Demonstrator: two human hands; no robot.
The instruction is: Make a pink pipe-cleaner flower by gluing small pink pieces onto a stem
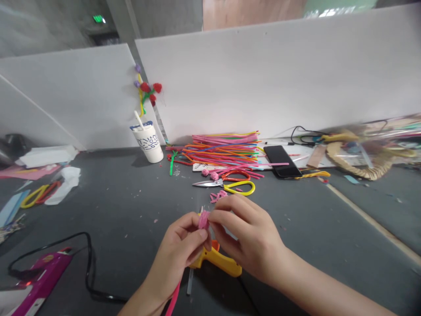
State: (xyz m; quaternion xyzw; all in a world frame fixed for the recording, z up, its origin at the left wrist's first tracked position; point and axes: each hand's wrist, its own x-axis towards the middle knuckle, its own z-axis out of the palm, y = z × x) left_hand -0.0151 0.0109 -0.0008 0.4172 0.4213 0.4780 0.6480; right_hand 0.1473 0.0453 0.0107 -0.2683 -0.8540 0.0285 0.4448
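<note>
A small fuzzy pink piece is pinched between the thumb and fingers of my left hand. My right hand touches its right side with the fingertips closed on it. Under both hands lies a yellow glue gun with a clear glue stick at its back. Just beyond my fingers are short pink cut pieces and scissors with yellow and red handles. Two pink balls rest beside the scissors.
Coloured pipe cleaners are piled by the white partition. A black phone lies to their right, and a cup with a straw stands to their left. At lower left, a magenta power strip has a black cable.
</note>
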